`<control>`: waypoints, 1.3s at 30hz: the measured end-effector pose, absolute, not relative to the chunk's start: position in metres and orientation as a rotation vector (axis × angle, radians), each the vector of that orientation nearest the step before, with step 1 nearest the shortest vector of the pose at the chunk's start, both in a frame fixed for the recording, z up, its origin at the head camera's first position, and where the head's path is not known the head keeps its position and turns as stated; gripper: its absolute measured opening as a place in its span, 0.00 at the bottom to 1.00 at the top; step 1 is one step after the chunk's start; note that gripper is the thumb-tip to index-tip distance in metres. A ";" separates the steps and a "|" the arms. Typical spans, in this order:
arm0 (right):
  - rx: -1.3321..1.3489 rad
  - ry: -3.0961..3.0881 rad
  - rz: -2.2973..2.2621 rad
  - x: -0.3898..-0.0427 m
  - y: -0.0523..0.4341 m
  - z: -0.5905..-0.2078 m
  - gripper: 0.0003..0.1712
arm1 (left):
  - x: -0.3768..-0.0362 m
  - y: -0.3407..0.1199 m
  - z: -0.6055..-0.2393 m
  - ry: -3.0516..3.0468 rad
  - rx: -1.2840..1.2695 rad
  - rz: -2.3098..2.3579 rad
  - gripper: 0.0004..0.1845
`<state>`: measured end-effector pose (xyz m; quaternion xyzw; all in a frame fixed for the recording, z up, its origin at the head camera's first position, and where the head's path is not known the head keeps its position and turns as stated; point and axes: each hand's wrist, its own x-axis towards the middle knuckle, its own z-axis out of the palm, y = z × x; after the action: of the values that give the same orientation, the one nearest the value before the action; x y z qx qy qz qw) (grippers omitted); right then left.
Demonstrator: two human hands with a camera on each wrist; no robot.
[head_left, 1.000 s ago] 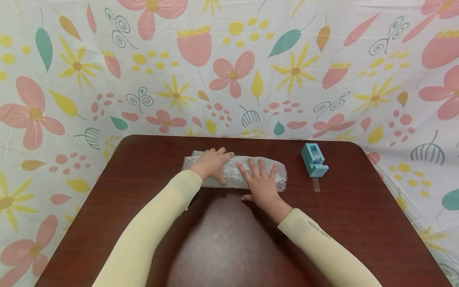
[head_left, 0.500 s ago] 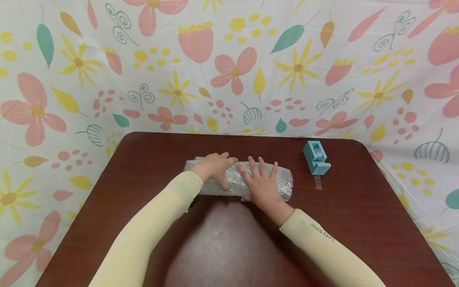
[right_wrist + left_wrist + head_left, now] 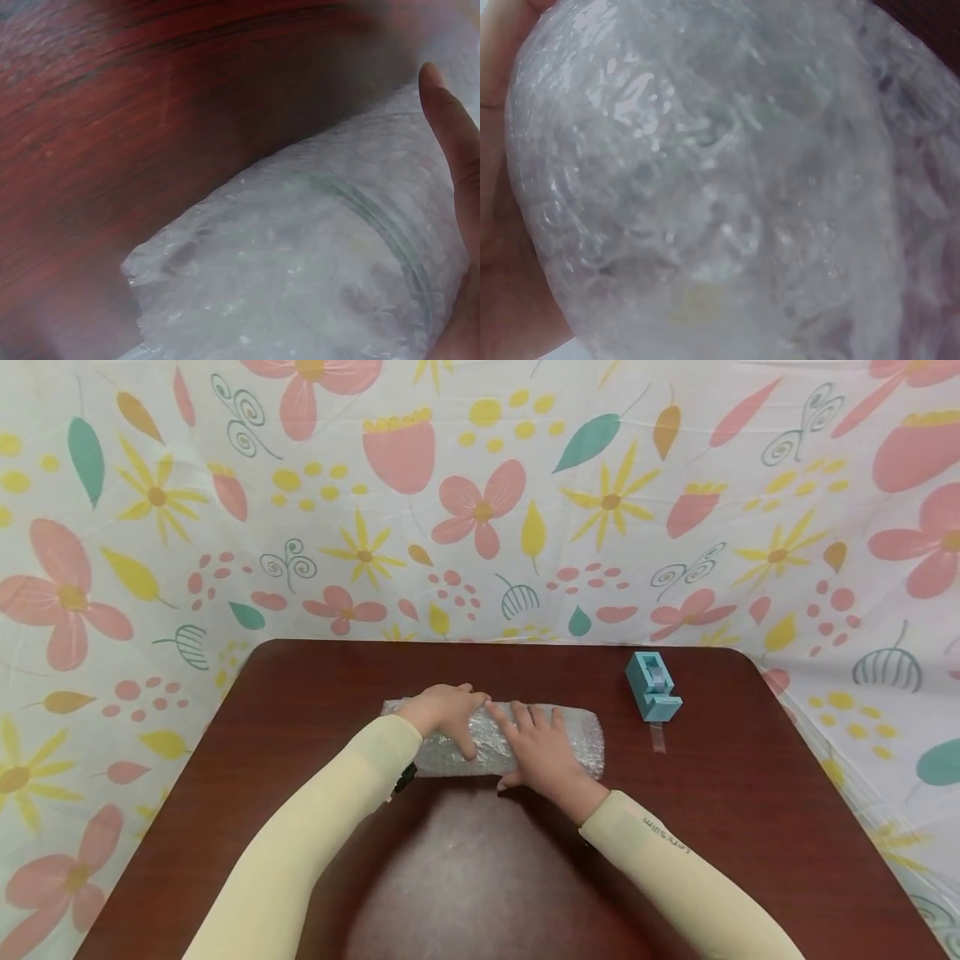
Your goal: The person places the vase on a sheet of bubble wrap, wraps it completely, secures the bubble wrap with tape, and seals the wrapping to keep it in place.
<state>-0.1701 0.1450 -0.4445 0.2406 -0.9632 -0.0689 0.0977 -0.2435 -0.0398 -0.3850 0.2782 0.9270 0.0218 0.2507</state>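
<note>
bubble-wrap roll pulled nearer, both hands on top

roll has come a bit toward the near edge since the earlier frame, hands riding with it. bubble-wrapped roll (image 3: pixel 495 739) lies crosswise mid-tabletop, slightly toward the far edge. left hand (image 3: pixel 444 712) curls its fingers over the left part, gripping the wrap; right hand (image 3: pixel 542 745) lies flat on the right part, fingers straight, pressing. risk, as a guess: slack wrap springs open if pressure eases, or the roll skids on the smooth tabletop (image 3: pixel 750 827). right wrist view shows a glass-like rim inside. blue tape dispenser (image 3: pixel 651 687) sits near the far right corner, well apart; nothing between.
</note>
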 end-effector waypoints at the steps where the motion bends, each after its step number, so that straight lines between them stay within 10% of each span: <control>1: 0.716 -2.853 -0.212 -0.171 0.145 -0.445 0.75 | -0.244 -0.040 -0.385 2.523 0.755 0.057 0.56; 39: 0.794 -2.908 -0.152 -0.192 0.148 -0.438 0.69 | -0.263 -0.042 -0.370 2.342 0.650 0.217 0.59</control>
<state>-0.1923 0.1479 -0.4385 0.2626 -0.9616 -0.0503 0.0618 -0.2625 -0.0419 -0.3699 0.2501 0.9014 0.0834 0.3436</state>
